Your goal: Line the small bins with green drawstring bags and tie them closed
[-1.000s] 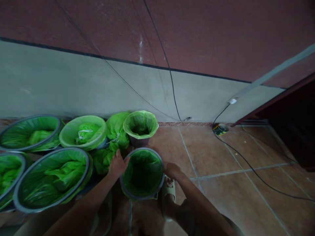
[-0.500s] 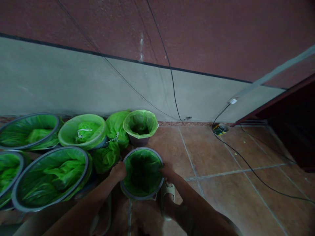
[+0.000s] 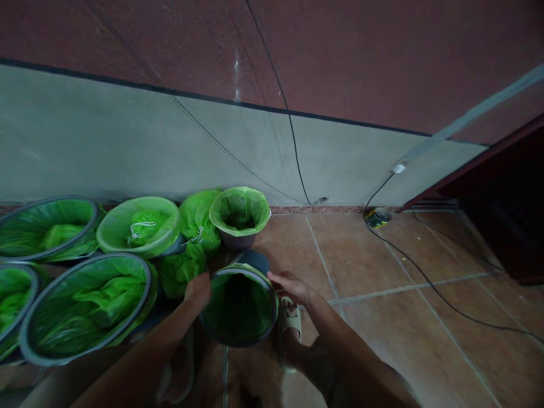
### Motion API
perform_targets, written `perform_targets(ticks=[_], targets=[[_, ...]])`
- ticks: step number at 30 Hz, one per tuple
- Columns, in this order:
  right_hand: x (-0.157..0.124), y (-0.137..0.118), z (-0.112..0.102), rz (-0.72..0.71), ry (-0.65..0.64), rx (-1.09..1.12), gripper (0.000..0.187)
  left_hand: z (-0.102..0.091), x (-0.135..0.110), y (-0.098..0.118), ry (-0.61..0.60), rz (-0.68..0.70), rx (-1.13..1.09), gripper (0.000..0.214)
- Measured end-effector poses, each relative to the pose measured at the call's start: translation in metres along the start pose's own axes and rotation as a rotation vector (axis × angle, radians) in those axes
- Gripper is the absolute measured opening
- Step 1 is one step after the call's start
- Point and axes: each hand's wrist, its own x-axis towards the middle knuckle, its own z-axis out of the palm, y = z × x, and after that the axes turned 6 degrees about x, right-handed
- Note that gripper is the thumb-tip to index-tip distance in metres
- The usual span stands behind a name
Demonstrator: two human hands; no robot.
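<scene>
The green-lined bin (image 3: 254,260) is between 6 and 7 o'clock in the view, tilted, its mouth toward 6. The left hand (image 3: 199,288) touches its rim at 10 o'clock; the fingers are hidden, so I cannot tell if they clamp. The right hand (image 3: 293,285) meets it at 2, its grip likewise unclear. Outward: small bin (image 3: 238,241) at 12, tied bag (image 3: 199,214) at 11, slipper (image 3: 292,322) near 3.
</scene>
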Motion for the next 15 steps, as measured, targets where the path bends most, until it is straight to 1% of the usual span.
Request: perform_targets(ticks=[3, 5, 8, 11, 15], targets=[[0.005, 0.010, 0.014, 0.016, -0.106, 0.035, 0.040, 0.000, -0.003, 0.005, 0.002, 0.060, 0.058, 0.033], [0.007, 0.015, 0.021, 0.029, -0.138, 0.017, 0.033, -0.001, -0.004, 0.007, 0.009, 0.103, 0.092, 0.034], [0.006, 0.015, 0.028, 0.043, -0.097, -0.037, 0.026, -0.002, -0.006, 0.009, 0.027, 0.133, 0.100, 0.033], [0.003, 0.014, 0.037, 0.040, -0.041, -0.126, 0.026, -0.004, -0.009, 0.015, 0.061, 0.171, 0.090, 0.033], [0.004, 0.024, 0.059, 0.028, -0.090, -0.198, 0.024, -0.007, -0.014, 0.029, 0.127, 0.265, 0.054, 0.036]])
